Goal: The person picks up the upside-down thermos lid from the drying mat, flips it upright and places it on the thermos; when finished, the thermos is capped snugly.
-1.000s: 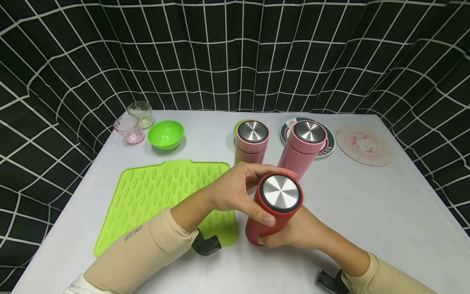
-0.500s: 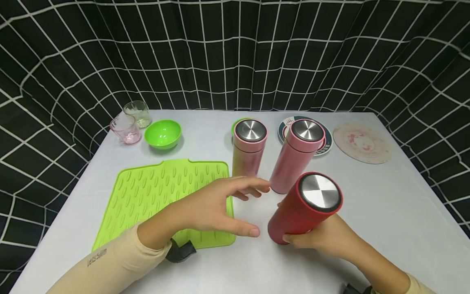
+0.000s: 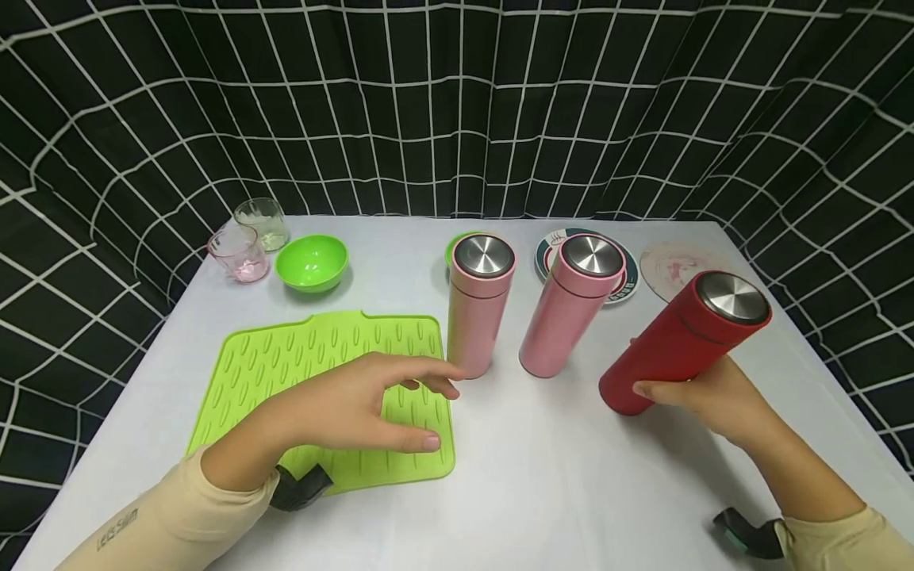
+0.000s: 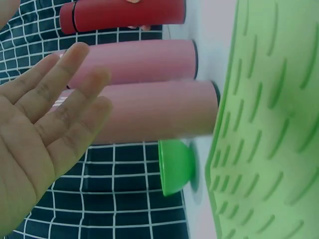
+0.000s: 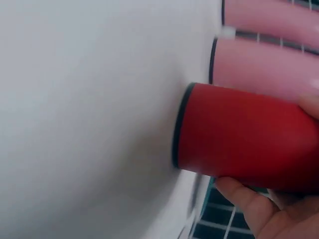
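A red thermos flask (image 3: 674,349) with a brushed steel lid stands at the right of the table, and my right hand (image 3: 721,396) grips its lower body. In the right wrist view the dark base of the red thermos (image 5: 244,134) is close over the white surface. My left hand (image 3: 357,404) hovers above the green ridged mat (image 3: 271,381) with fingers loosely extended and nothing in them. Two pink thermos flasks, one nearer the mat (image 3: 480,317) and one to its right (image 3: 567,317), stand upright between my hands. The left wrist view shows my spread left fingers (image 4: 75,99) before them.
At the back left are a green bowl (image 3: 312,263), a pink-tinted glass (image 3: 239,255) and a clear glass (image 3: 263,222). Another green bowl (image 4: 177,167) sits behind the pink flasks. A patterned plate (image 3: 550,250) and a pale round plate (image 3: 671,266) lie at the back right.
My left hand has let go of the red thermos and moved left over the mat. My right hand has carried the thermos to the right, past the pink flasks.
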`<state>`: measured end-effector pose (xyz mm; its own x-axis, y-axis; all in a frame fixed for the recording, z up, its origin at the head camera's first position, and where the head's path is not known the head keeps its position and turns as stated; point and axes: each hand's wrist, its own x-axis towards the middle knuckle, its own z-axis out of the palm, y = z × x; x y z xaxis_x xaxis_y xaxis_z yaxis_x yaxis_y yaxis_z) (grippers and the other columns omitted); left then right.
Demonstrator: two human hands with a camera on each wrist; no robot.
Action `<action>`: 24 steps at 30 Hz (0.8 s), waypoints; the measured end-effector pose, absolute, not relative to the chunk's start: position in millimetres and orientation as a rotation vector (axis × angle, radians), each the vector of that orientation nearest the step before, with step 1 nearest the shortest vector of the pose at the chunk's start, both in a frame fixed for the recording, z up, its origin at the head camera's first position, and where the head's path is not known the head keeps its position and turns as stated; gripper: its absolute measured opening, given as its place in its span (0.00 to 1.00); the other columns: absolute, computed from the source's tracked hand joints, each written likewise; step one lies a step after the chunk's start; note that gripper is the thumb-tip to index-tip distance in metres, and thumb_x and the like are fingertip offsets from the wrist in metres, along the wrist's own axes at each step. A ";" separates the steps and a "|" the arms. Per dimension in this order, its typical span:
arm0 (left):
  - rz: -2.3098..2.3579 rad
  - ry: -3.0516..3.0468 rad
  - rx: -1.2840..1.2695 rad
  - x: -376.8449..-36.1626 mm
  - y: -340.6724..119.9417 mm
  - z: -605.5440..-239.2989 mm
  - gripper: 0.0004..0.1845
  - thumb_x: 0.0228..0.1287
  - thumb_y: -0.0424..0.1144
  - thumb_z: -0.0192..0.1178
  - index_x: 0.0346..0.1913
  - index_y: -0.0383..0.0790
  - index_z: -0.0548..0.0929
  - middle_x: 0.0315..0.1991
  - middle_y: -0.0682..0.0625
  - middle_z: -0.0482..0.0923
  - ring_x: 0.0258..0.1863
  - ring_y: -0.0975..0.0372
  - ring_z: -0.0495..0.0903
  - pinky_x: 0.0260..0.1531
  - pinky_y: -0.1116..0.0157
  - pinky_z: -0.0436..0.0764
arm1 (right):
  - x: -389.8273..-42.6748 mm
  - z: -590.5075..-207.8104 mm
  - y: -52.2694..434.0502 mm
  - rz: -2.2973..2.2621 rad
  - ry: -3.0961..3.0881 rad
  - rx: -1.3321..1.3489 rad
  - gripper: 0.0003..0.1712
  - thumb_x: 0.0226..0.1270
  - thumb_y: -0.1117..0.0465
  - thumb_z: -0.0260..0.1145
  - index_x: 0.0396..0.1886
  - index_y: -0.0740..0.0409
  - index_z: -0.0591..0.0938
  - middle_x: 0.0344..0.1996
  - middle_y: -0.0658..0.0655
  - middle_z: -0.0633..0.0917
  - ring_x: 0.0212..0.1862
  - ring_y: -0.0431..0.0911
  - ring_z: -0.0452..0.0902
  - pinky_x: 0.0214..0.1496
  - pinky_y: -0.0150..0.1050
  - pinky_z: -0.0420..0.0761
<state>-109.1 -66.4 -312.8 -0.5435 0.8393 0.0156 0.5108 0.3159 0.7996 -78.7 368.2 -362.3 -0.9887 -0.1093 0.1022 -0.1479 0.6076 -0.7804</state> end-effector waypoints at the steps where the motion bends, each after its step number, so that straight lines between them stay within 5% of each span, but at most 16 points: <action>1: 1.088 2.188 1.187 -109.4 -67.8 -313.4 0.34 0.60 0.53 0.68 0.69 0.62 0.69 0.52 0.68 0.77 0.57 0.69 0.74 0.61 0.57 0.70 | -82.4 -362.6 372.7 1.344 -2.786 0.192 0.34 0.55 0.67 0.75 0.61 0.60 0.71 0.50 0.48 0.81 0.48 0.37 0.78 0.42 0.30 0.80; 16: 0.970 2.233 1.128 -107.0 -76.4 -318.1 0.32 0.63 0.56 0.64 0.69 0.56 0.70 0.54 0.64 0.77 0.57 0.67 0.74 0.59 0.54 0.72 | -113.1 -365.9 392.5 1.415 -2.832 0.005 0.38 0.62 0.62 0.71 0.67 0.61 0.63 0.54 0.53 0.73 0.50 0.39 0.71 0.42 0.29 0.78; 24: 0.934 2.288 1.112 -105.3 -75.8 -316.3 0.34 0.61 0.58 0.65 0.69 0.58 0.69 0.55 0.67 0.75 0.58 0.70 0.72 0.59 0.58 0.72 | -86.7 -363.6 406.1 1.306 -2.883 -0.116 0.51 0.64 0.53 0.71 0.76 0.59 0.50 0.67 0.68 0.62 0.61 0.65 0.64 0.39 0.28 0.77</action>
